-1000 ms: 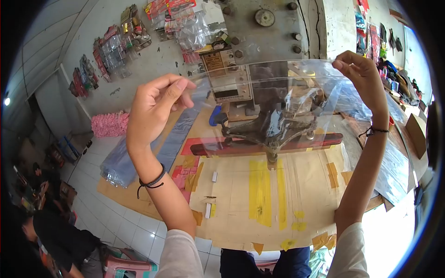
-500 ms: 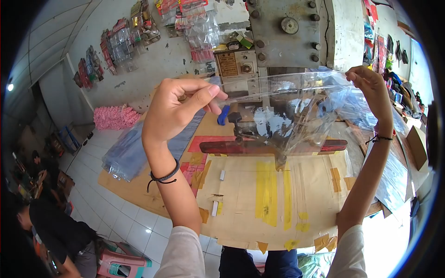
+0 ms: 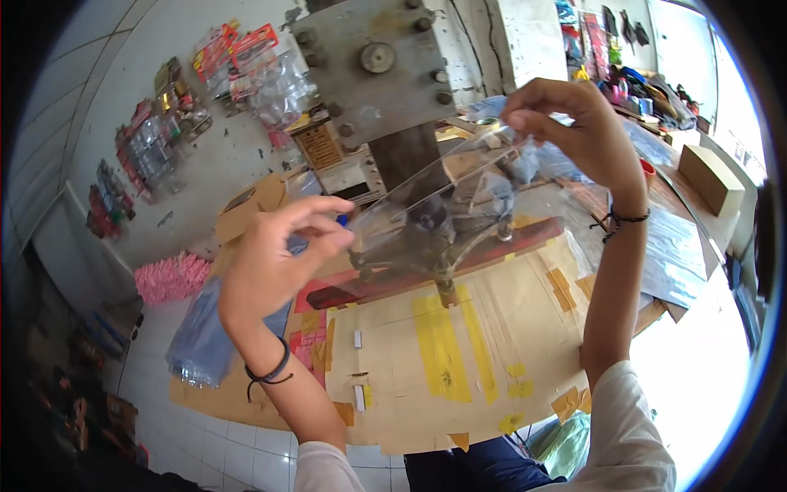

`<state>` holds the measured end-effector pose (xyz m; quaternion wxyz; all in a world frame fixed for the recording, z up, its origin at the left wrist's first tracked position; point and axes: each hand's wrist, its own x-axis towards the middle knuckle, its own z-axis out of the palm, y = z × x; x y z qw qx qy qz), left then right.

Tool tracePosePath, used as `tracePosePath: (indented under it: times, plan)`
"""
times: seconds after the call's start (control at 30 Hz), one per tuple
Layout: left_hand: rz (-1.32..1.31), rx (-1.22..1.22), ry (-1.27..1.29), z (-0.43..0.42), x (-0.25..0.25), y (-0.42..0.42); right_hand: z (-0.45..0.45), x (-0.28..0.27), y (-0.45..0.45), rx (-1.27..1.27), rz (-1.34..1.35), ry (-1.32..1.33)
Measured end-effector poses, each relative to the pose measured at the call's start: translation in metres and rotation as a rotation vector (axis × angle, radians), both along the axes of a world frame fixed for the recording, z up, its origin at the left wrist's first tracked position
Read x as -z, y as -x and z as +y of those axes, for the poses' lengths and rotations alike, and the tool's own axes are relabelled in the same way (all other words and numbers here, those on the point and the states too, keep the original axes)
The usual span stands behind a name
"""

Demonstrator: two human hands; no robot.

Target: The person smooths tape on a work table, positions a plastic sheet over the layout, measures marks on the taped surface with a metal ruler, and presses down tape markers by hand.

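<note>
A clear plastic sheet (image 3: 438, 187) stretches in the air between my hands, slanting up to the right. My left hand (image 3: 275, 266) has its thumb and fingertips at the sheet's left end. The sheet's right end is pinched in my right hand (image 3: 578, 135), which is the higher one. Through the film shows a dark metal press part with a long red-brown bar (image 3: 525, 239). Below lies a tan work board (image 3: 389, 357) with yellow and brown tape strips and two small white blocks at its left.
A bolted metal press head (image 3: 381, 70) stands right behind the sheet. Bluish plastic sheets (image 3: 201, 336) lie at the left, and more (image 3: 668, 250) at the right near a cardboard box (image 3: 711, 180). A pink bundle (image 3: 172, 277) sits at the far left. Plastic packs hang on the wall.
My view has turned right and tilted. The sheet has gone from nearly level to slanting, its left end lower. Both hands still have its ends.
</note>
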<state>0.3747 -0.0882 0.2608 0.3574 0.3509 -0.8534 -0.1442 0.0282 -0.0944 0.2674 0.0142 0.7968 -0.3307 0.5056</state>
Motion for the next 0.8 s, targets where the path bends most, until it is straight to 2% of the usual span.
tracePosePath:
  times: [0.17, 0.27, 0.3, 0.4, 0.47, 0.8]
  plan:
    - [-0.039, 0.055, -0.066, -0.005, 0.015, 0.055, 0.003, -0.001, -0.018, -0.091, 0.018, -0.106]
    - [0.139, 0.09, -0.081, -0.012, 0.018, 0.052, -0.005, 0.004, -0.015, -0.169, 0.032, 0.012]
    - [0.145, 0.084, -0.094, -0.012, 0.016, 0.049, -0.003, 0.005, -0.012, -0.123, 0.081, -0.002]
    - [0.179, 0.091, -0.125, -0.01, 0.013, 0.04, -0.002, 0.0, -0.008, -0.197, 0.069, -0.212]
    - [0.222, 0.136, -0.134, -0.011, 0.016, 0.04, 0.002, -0.001, -0.011, -0.172, 0.048, -0.239]
    - [0.168, 0.143, -0.209, -0.009, 0.016, 0.047, 0.003, 0.0, -0.018, -0.225, 0.05, -0.19]
